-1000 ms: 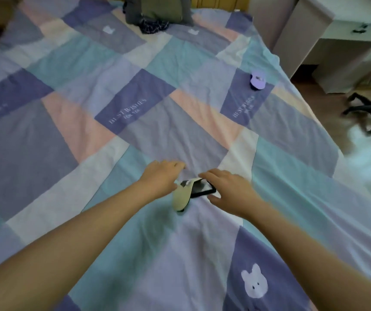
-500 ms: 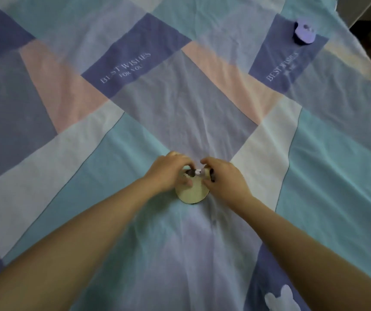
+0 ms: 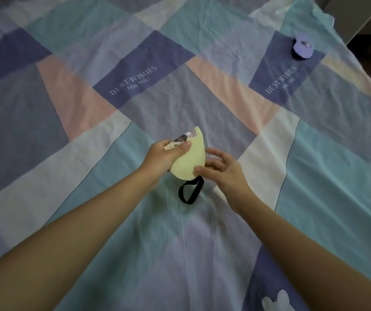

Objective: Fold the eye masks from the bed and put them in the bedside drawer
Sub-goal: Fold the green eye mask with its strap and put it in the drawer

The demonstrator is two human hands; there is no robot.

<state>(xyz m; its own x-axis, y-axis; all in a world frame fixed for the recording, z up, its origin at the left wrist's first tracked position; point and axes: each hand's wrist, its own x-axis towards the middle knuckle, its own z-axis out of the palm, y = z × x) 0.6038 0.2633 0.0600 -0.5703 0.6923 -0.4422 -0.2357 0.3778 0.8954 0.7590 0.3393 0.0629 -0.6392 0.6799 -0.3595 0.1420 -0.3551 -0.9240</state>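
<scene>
A pale yellow eye mask is folded in half and lifted just above the bed. My left hand grips its left edge, thumb on top. Its black elastic strap hangs in a loop below it, down onto the sheet. My right hand is at the mask's right edge, fingers spread and fingertips touching it. A second, purple eye mask lies folded on the bed at the far right. The bedside drawer is out of view.
The bed is covered by a patchwork sheet in blue, teal, pink and white. The bed's right edge runs along the upper right, with pale furniture and floor beyond it.
The yellow mask has gone from lying half-open on the sheet to folded and lifted in my left hand. My right hand has loosened its hold. The view has moved closer to the bed.
</scene>
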